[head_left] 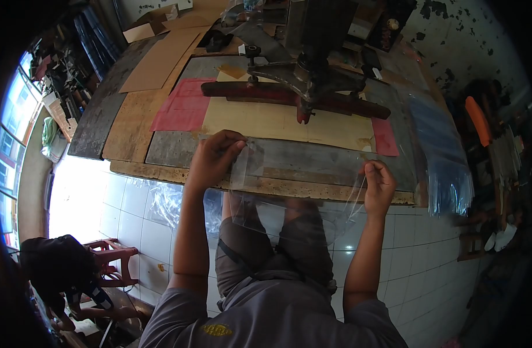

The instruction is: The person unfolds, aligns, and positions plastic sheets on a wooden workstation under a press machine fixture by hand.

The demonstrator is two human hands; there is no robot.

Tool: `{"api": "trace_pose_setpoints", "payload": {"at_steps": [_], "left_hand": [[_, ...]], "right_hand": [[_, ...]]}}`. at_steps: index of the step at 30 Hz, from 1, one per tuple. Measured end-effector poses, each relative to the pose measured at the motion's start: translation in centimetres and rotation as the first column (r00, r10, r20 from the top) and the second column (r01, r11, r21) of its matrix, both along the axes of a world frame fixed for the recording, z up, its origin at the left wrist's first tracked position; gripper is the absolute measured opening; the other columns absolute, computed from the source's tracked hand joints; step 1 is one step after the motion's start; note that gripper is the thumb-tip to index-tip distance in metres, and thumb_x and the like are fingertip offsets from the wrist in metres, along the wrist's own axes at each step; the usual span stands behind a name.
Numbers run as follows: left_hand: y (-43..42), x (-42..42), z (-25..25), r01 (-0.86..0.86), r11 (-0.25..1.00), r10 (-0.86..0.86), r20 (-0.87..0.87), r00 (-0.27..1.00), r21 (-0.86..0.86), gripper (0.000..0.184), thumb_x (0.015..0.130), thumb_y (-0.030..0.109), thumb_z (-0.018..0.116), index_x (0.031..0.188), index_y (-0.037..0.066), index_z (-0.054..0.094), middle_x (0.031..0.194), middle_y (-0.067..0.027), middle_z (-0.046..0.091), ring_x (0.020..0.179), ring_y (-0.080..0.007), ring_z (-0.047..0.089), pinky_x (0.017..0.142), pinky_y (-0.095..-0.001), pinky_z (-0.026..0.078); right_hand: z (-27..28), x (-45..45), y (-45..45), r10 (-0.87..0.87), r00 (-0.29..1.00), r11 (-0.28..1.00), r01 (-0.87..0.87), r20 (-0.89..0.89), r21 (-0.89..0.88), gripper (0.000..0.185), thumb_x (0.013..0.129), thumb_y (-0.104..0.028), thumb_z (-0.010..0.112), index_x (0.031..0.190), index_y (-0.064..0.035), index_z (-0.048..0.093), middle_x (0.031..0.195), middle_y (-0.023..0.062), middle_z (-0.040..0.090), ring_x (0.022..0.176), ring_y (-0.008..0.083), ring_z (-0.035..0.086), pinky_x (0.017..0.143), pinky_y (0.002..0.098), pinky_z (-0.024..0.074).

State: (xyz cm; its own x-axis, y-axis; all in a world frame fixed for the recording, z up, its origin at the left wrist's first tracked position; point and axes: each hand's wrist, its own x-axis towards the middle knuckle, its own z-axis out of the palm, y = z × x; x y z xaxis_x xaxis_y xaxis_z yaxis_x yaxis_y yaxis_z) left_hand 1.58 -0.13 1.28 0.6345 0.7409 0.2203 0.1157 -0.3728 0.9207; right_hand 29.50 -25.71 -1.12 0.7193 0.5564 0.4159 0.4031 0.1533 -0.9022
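Observation:
A clear plastic sheet or bag (pixel 283 217) is stretched between my two hands, hanging over the table's front edge and above my lap. My left hand (pixel 215 156) pinches its upper left corner between thumb and fingers. At the upper right corner, my right hand (pixel 379 182) grips it the same way. Just beyond lies a pale yellow sheet (pixel 266 120) with pink pieces (pixel 182 104) at its ends. Above this sheet a red metal bar (pixel 335 104) hangs from a dark press-like machine (pixel 309 72).
Clear plastic bags (pixel 443 151) drape over the table's right end. Flat cardboard (pixel 159 61) lies at the back left. More clear plastic (pixel 170 203) is below the front edge (pixel 161 174). A person (pixel 60 269) sits near a red stool (pixel 118 261) at lower left.

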Motion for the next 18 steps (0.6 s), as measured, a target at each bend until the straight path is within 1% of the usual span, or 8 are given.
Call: {"api": "trace_pose_setpoints", "payload": {"at_steps": [5, 8, 12, 15, 18], "left_hand": [[0.0, -0.1, 0.0, -0.003, 1.0, 0.003, -0.004, 1.0, -0.004, 0.02, 0.099, 0.018, 0.07, 0.103, -0.002, 0.07, 0.084, -0.0066, 0.077, 0.071, -0.0057, 0.063, 0.067, -0.0261, 0.051], [0.1, -0.1, -0.2, -0.001, 1.0, 0.001, -0.006, 1.0, -0.005, 0.021, 0.098, 0.018, 0.07, 0.103, -0.002, 0.07, 0.084, -0.007, 0.077, 0.071, -0.0066, 0.064, 0.067, -0.0266, 0.052], [-0.1, -0.1, 0.2, -0.008, 1.0, 0.008, -0.021, 1.0, 0.002, 0.02, 0.098, 0.017, 0.07, 0.103, -0.002, 0.07, 0.084, -0.0076, 0.077, 0.07, -0.0077, 0.065, 0.067, -0.0268, 0.052], [-0.5, -0.3, 0.8, -0.017, 1.0, 0.019, -0.076, 0.997, 0.02, 0.019, 0.099, 0.016, 0.069, 0.103, -0.002, 0.07, 0.086, -0.0087, 0.078, 0.074, -0.0094, 0.069, 0.069, -0.0277, 0.053], [-1.8, -0.8, 0.3, -0.013, 0.997, 0.013, 0.009, 1.0, 0.08, 0.015, 0.099, 0.013, 0.068, 0.102, -0.001, 0.07, 0.087, -0.0102, 0.078, 0.079, -0.0146, 0.074, 0.073, -0.0294, 0.055]], "right_hand": [[-0.1, 0.0, 0.0, 0.002, 1.0, 1.0, -0.003, 0.023, 0.012, 0.025, 0.102, -0.023, 0.069, 0.095, 0.0015, 0.069, 0.085, 0.0038, 0.069, 0.083, 0.0108, 0.063, 0.079, 0.0265, 0.0482], [-0.3, 0.2, 0.0, 0.0, 1.0, 1.0, 0.0, 0.0, 0.014, 0.024, 0.102, -0.022, 0.068, 0.097, 0.0011, 0.07, 0.086, 0.004, 0.07, 0.083, 0.0107, 0.064, 0.08, 0.0267, 0.0488], [0.1, -0.1, 0.0, -0.037, 0.999, 0.998, 0.037, -0.006, -0.053, 0.022, 0.103, -0.021, 0.067, 0.099, 0.0007, 0.07, 0.087, 0.0043, 0.071, 0.085, 0.0112, 0.066, 0.08, 0.0265, 0.0498], [0.5, -0.2, 0.1, -0.04, 0.999, 0.993, 0.041, 0.003, -0.113, 0.021, 0.103, -0.02, 0.067, 0.101, 0.0006, 0.07, 0.088, 0.0048, 0.071, 0.085, 0.0117, 0.067, 0.079, 0.0261, 0.0504], [0.4, -0.8, -0.9, -0.032, 0.999, 0.99, 0.032, 0.005, -0.138, 0.02, 0.103, -0.019, 0.066, 0.101, 0.0007, 0.07, 0.089, 0.0056, 0.072, 0.086, 0.0122, 0.068, 0.08, 0.0266, 0.0514]]}}
